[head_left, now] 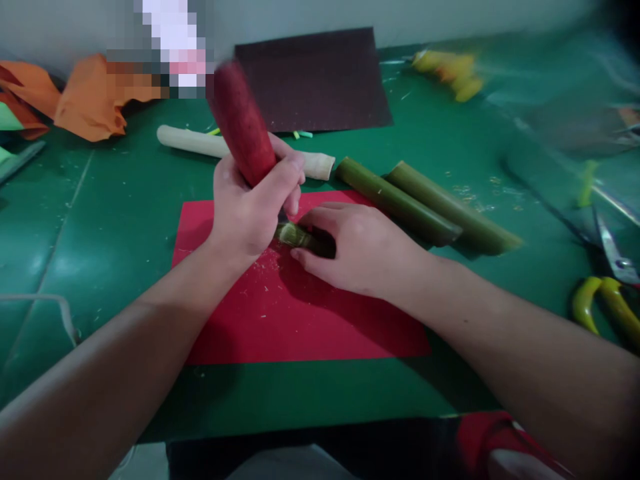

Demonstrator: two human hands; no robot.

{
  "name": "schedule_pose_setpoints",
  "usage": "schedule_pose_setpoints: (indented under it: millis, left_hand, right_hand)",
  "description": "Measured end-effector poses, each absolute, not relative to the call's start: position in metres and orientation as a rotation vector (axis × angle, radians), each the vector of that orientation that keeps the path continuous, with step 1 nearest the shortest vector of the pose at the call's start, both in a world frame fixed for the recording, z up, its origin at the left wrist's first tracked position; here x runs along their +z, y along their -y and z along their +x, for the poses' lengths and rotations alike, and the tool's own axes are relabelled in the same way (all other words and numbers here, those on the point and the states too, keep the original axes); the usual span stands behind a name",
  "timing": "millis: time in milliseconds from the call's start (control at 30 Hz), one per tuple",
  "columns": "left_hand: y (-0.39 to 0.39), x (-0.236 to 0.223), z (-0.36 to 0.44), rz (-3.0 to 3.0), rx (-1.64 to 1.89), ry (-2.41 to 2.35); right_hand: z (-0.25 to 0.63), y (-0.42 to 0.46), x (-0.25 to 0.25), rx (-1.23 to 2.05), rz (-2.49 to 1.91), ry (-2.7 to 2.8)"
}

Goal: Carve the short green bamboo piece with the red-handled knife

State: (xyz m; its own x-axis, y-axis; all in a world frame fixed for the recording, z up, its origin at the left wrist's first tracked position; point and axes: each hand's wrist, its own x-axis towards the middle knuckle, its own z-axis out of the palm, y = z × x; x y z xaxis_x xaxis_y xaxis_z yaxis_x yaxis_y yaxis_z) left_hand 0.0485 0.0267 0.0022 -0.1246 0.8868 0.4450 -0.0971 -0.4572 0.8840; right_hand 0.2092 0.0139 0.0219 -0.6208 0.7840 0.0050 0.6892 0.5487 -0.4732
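My left hand [245, 207] is closed round a tool with a thick red handle [245, 127], which points up and away to the left. Its lower end is mostly hidden by the fist; a small dark part shows just above the stalk. My right hand [363, 247] grips a short green stalk piece [294, 235] from the right, thumb on the near side. The pale, frayed end of that stalk lies right by my left hand. Beneath both hands is a red sheet [320, 327], sprinkled with small shavings.
Behind lie a peeled pale stick [193, 141] and a dark sheet [310, 87]. Two green stalk sections [400, 200] rest beyond my right hand. Scissors with yellow handles [607, 300] are at the right, crumpled orange paper [90, 100] at the left, on a green table [115, 233].
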Motion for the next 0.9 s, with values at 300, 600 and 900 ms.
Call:
schedule_pose_setpoints:
  millis: [300, 600, 900]
  left_hand:
    - [-0.0297, -0.0024, 0.0521, 1.353, 1.803, -1.062]
    - [-0.0326, -0.0011, 0.0533, 1.288, 1.707, -1.143]
    - [-0.0324, -0.002, 0.0522, 1.38, 1.685, -1.047]
  right_hand:
    - [0.2055, -0.0156, 0.02, 0.685, -1.298, 2.524]
    - [0.2032, -0.0154, 0.0196, 0.726, -1.328, 2.471]
    - [0.2042, -0.0179, 0.0186, 0.789, -1.305, 2.401]
